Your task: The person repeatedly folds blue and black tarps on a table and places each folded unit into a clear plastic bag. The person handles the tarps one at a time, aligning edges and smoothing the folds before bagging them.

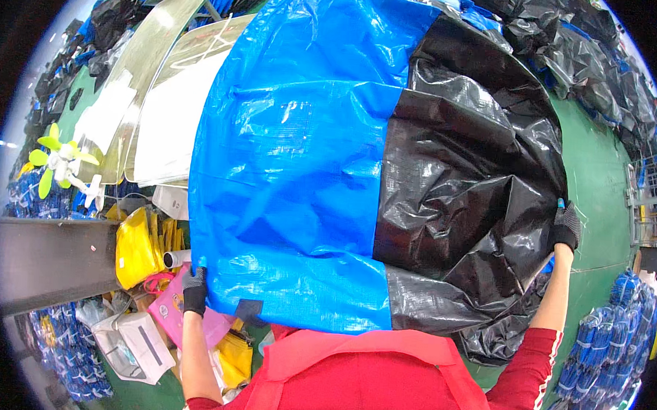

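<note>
A large tarpaulin [294, 151], blue on its left part and black on its right, is spread out in front of me and fills the middle of the view. A seam runs between the two colours, and the black part is more crumpled. My left hand [194, 291], in a dark glove with a blue tip, grips the sheet's lower left edge, near a small dark patch [249, 310]. Farther up, at the right edge, my right hand [566, 227] in a grey and black glove is closed on the black part. The sheet's edge hides some fingers of both hands.
To the left are a fan with yellow-green blades [63, 160], a dark grey beam [54, 265], yellow folded bags [140, 251] and a white box [134, 347]. Blue bundles [607, 342] stand at the right, below a wire rack [650, 192]. Black sheeting [574, 58] lies beyond.
</note>
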The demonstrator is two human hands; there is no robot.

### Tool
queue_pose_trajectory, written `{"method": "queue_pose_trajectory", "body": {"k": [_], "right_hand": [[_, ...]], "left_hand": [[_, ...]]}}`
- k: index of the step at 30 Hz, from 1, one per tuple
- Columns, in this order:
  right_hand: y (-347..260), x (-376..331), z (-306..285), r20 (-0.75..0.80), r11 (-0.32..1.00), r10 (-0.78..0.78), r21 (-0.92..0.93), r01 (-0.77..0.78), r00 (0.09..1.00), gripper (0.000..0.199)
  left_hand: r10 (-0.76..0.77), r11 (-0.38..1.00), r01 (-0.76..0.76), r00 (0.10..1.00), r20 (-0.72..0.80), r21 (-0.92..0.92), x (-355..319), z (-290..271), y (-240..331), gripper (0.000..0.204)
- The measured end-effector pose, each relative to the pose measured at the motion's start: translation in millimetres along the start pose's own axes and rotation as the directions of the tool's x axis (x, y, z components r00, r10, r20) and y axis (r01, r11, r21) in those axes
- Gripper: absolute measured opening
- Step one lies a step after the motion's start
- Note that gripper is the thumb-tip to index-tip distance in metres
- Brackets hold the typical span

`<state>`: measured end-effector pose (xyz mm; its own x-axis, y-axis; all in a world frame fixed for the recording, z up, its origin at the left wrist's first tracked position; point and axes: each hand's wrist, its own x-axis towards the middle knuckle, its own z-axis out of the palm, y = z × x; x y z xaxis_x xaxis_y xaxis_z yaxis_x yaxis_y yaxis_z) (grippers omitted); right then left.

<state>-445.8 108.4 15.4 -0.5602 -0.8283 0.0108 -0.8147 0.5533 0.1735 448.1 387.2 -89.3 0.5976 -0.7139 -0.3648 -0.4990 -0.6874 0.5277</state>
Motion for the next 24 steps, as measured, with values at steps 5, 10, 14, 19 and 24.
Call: {"method": "queue_pose_trajectory", "body": {"k": [5,10,14,19,24], "right_hand": [[19,14,24,-0.020,0.916,-0.402,-0.010,0.402,0.915,0.048],[4,-18,-20,0.161,0.873,-0.422,0.337,0.352,0.892,0.056],[-58,-10,-122,0.145,0.913,-0.403,0.132,0.386,0.904,0.090],[-212,43,-139,-0.407,0.828,-0.407,0.213,0.518,0.818,0.118],[-271,112,-112,-0.287,0.905,-0.341,0.157,0.395,0.895,0.057]], "left_hand": [[0.132,0.923,-0.253,0.916,-0.380,-0.289,45,-62,12,0.049],[0.547,0.564,-0.234,0.825,-0.146,0.792,58,-62,147,0.041],[0.963,0.109,-0.989,0.131,0.237,0.102,-20,60,334,0.032],[0.795,-0.297,-0.798,-0.511,0.326,-0.525,-149,248,419,0.044],[0.727,-0.401,-0.622,-0.662,0.179,-0.672,-164,328,338,0.062]]}}
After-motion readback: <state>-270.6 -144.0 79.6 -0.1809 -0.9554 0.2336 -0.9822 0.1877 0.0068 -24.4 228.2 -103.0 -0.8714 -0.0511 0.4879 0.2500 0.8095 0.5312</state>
